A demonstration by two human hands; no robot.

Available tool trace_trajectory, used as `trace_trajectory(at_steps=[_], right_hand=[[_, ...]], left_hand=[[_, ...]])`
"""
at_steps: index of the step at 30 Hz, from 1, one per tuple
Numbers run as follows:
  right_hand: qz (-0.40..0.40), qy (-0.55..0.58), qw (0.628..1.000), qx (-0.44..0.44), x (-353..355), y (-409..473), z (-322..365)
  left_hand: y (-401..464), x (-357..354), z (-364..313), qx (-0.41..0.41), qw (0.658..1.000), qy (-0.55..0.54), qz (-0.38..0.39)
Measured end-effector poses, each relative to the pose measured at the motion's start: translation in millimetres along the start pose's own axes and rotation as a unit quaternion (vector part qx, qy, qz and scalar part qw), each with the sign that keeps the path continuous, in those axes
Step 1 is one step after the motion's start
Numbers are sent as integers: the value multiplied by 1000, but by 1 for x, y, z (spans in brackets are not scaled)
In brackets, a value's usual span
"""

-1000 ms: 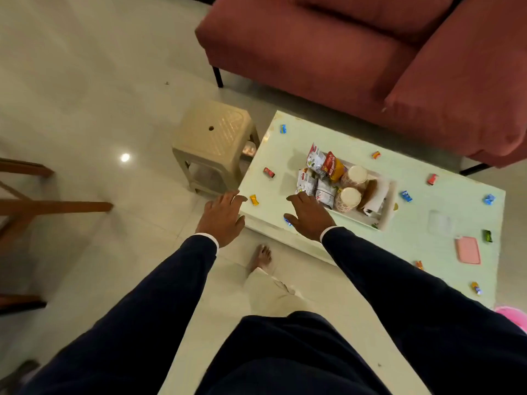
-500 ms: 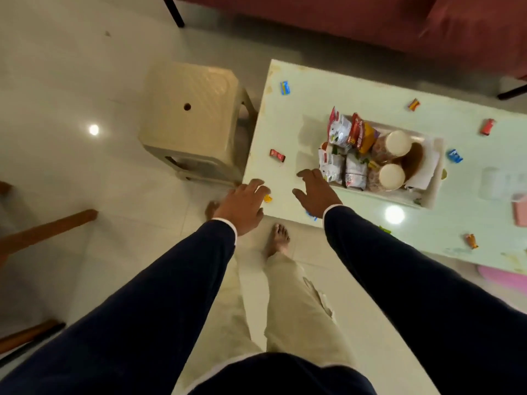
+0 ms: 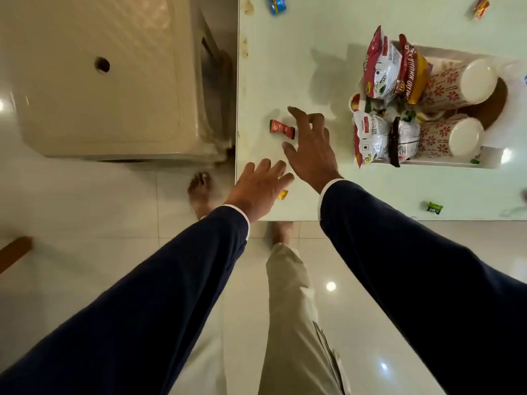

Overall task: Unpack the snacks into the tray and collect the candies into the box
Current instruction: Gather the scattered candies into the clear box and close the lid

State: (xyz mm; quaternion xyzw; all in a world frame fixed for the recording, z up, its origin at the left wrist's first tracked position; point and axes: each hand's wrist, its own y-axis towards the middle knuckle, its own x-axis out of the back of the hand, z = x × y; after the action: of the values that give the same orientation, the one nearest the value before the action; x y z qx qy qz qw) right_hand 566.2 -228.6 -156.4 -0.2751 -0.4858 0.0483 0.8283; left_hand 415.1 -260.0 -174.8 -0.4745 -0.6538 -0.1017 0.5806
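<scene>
The right hand [image 3: 312, 146], fingers spread wide and empty, hovers with the red candy [image 3: 281, 128] just off its fingertips at nine o'clock, long axis running three-to-nine, nearer than the open left hand [image 3: 258, 188].

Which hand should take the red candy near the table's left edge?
Right. The right hand is open, its fingers spread right beside the red candy. The left hand, also open, sits nearer the table corner, over the yellow candy.
</scene>
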Motion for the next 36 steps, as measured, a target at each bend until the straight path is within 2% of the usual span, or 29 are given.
trace_trajectory(at_steps=[3,5,6,7,8,9,10,11,12,14,19,25,29,36], right_hand=[[-16,-78,996,37,-5,12,11],[-14,-99,993,56,-7,19,17],[-1,-87,995,57,-7,23,19],[19,-64,996,52,-7,26,20],[43,-31,998,39,-6,28,20],[65,19,998,15,-2,28,20],[86,85,992,-19,3,26,21],[104,158,980,-59,9,22,21],[115,220,964,-93,15,16,23],[108,300,939,-126,29,-3,26],[57,397,907,-128,78,-73,37],[-2,370,921,-119,157,-144,17],[-34,339,930,-139,203,-180,-34],[-117,398,898,-143,265,-242,-175]], left_hand=[[6,-4,2,-54,998,34,-1],[6,-8,7,-50,999,3,7],[5,-8,11,-20,997,-72,8],[2,-4,15,34,979,-199,23],[0,2,18,99,934,-341,43],[-3,9,22,162,865,-472,49],[-6,16,25,217,796,-564,38],[-10,25,30,256,746,-614,20],[-15,34,34,281,714,-641,7],[-25,53,42,294,691,-661,-8],[-38,118,31,256,710,-656,-11],[-17,198,-34,161,780,-605,4],[6,230,-94,118,813,-570,19],[47,248,-250,42,847,-528,42]])
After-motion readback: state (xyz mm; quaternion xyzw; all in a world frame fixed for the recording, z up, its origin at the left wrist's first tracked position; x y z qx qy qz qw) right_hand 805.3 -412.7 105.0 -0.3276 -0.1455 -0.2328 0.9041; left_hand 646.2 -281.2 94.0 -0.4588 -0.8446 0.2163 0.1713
